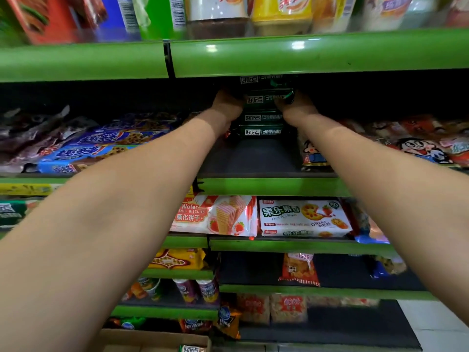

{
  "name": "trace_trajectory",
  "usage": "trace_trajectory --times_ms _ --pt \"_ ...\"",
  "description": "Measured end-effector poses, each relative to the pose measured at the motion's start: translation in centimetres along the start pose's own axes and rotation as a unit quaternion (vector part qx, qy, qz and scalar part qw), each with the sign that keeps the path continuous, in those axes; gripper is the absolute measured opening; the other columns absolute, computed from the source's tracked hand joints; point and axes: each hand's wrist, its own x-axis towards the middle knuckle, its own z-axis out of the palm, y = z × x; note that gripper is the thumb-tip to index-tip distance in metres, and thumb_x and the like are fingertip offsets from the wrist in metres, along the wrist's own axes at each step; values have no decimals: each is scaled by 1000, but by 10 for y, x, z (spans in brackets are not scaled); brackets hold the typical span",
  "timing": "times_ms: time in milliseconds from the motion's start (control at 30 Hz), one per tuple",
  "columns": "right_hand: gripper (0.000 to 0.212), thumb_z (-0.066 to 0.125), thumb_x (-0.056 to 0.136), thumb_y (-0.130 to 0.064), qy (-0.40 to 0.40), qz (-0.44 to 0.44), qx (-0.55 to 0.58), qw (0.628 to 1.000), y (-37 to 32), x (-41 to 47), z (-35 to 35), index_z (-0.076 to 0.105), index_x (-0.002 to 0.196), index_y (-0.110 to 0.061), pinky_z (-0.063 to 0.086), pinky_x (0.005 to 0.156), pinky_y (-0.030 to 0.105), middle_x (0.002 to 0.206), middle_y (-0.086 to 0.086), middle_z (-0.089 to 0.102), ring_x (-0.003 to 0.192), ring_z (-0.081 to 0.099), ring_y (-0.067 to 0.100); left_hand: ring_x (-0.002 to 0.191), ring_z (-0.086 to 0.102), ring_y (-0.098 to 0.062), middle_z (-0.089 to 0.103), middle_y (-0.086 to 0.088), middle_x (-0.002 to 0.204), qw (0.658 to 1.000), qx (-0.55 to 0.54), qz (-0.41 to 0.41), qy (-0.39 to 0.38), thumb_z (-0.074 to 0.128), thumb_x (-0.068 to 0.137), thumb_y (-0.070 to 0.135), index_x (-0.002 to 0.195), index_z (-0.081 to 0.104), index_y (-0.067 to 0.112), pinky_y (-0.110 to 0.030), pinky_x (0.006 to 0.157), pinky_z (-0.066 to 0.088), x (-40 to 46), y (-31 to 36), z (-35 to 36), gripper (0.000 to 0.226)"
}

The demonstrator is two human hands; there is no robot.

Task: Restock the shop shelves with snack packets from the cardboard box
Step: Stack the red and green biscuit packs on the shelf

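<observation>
A stack of dark green snack packets stands deep on a green shelf, reaching up to the shelf above. Both my arms reach in. My left hand grips the left end of an upper green packet in the stack, and my right hand grips its right end. My fingers are mostly hidden in the shadow behind the packet. The cardboard box sits at the bottom of the view with one green packet showing inside it.
Blue cookie packets lie left of the stack, cartoon-printed snack bags right of it. Lower shelves hold wafer packets, fruit biscuits and chips. Bottles and boxes stand on the top shelf. Bare shelf lies before the stack.
</observation>
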Motion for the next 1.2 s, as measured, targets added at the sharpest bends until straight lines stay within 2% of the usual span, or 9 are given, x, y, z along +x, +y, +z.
trace_trajectory --times_ms 100,200,333,400,633,767,867,1033,1200 --pt "66 66 94 -39 -1 -2 54 999 5 2 -5 40 149 -14 39 103 22 150 9 48 135 48 26 124 59 -32 60 -21 136 991 -128 -30 -5 59 98 5 136 53 -5 -31 101 48 -4 -2 -1 39" --pt "78 75 86 -41 30 9 152 988 7 0 -11 39 151 -15 43 110 34 150 9 49 135 49 25 111 64 -29 62 -22 134 972 -231 -51 20 59 99 13 137 53 0 -34 89 55 -7 -4 -4 40" --pt "71 56 97 -50 50 13 123 991 1 0 -10 31 155 -16 33 116 32 160 8 35 145 36 27 128 54 -39 57 -25 140 980 -188 -56 36 47 106 21 137 53 -1 -41 106 42 -2 -5 0 38" --pt "62 49 101 -46 54 11 91 994 -2 0 -7 35 153 -15 31 114 29 159 9 35 145 36 27 128 54 -35 58 -23 138 985 -153 -69 28 44 107 18 134 56 -4 -29 101 41 1 -5 1 36" --pt "57 44 105 -41 44 47 87 994 -13 0 -7 36 152 -12 29 112 25 160 8 34 146 33 25 123 60 -34 63 -22 132 986 -143 -77 27 48 105 15 130 59 -3 -39 96 49 2 1 -2 33" --pt "48 58 99 -27 102 42 172 979 -11 -22 -8 48 142 -9 40 92 22 143 11 54 126 54 23 119 62 -31 62 -19 134 984 -152 -84 28 62 99 20 137 54 2 -42 98 50 -12 -7 -7 43" --pt "34 63 92 -10 159 29 229 960 -11 -51 -5 59 126 -8 44 87 25 121 10 65 100 59 18 97 58 -23 66 -16 112 970 -227 -66 51 62 94 -1 126 60 -6 -35 80 52 -31 -10 -14 32" --pt "19 60 90 1 34 -13 243 969 -27 -127 22 62 94 -17 53 91 43 86 -2 61 82 59 15 77 62 -19 64 -9 90 959 -267 -95 24 53 96 -5 91 61 15 -25 64 54 -96 -26 -56 22" --pt "23 58 94 -5 -122 -62 225 965 -70 -183 65 62 87 -26 59 74 26 90 -1 65 84 66 15 66 66 -12 66 -4 82 951 -286 -111 46 55 96 -3 88 66 13 -24 65 58 -164 -62 -118 21"
